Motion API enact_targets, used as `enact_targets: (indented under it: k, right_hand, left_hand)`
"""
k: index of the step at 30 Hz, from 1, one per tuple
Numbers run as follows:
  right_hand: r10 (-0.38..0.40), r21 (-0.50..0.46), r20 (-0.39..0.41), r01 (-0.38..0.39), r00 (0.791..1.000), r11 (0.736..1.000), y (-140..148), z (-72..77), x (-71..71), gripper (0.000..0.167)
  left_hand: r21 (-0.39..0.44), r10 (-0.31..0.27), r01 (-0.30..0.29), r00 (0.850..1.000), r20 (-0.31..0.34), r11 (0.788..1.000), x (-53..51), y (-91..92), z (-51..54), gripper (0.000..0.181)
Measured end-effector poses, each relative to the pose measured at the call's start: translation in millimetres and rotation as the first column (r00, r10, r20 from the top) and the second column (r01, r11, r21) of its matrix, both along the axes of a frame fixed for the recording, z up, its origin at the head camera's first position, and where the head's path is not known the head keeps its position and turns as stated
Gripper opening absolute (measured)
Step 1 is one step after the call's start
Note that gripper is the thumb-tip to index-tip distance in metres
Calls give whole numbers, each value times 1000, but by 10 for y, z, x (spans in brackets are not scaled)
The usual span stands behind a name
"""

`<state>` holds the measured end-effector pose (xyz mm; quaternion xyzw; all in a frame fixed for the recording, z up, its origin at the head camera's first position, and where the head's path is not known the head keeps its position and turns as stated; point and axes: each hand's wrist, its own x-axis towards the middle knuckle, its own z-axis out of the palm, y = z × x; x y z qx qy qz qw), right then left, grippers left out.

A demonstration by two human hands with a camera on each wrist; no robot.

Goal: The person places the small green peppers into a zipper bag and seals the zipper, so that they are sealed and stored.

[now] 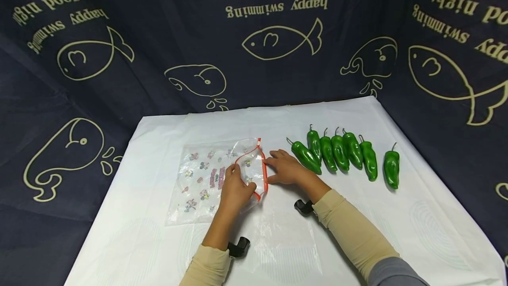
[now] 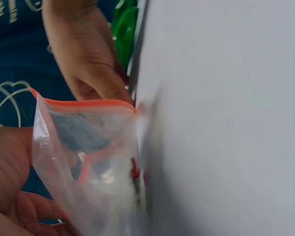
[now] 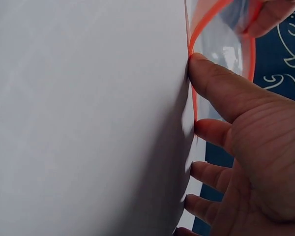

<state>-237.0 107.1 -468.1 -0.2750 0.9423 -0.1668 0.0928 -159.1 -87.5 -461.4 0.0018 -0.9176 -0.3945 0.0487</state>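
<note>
A clear zip bag (image 1: 198,184) with small cartoon prints lies flat on the table, its red-edged mouth gaping toward the right. My left hand (image 1: 234,191) grips the raised upper layer at the mouth, with thumb and fingers around the plastic. Seen from the left wrist, the bag's orange-red rim (image 2: 88,103) stands apart from the lower layer. My right hand (image 1: 287,169) has its fingers spread on the table, fingertips touching the lower red edge (image 1: 265,173). The right wrist view shows the thumb (image 3: 221,83) pressing that edge down. Nothing shows inside the bag.
Several green peppers (image 1: 340,152) lie in a row at the back right, close beyond my right hand. One more pepper (image 1: 391,169) lies apart, farther right. White cloth (image 1: 158,255) covers the table; a dark fish-print curtain (image 1: 190,39) hangs behind and at both sides.
</note>
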Motion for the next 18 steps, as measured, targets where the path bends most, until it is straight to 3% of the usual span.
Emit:
enact_targets:
  k: [4,10,13,18]
  right_hand:
    - [4,2,-11,-4,1000,1000,-8,23,12,69]
    - [4,7,1,-4,1000,1000,-13,33,17,69]
    - [7,8,7,-7,1000,1000,-14,33,13,69]
    - [-1,8,30,1,1000,1000,-6,4,-5,69]
  left_hand:
    - [119,43,-36,997,-62,992,19,-9,17,80]
    - [267,107,-66,984,-143,961,35,-27,-12,80]
    - [355,138,-69,975,-174,932,59,-26,-53,81]
    - [511,176,-32,956,-235,859,57,-40,-150,83]
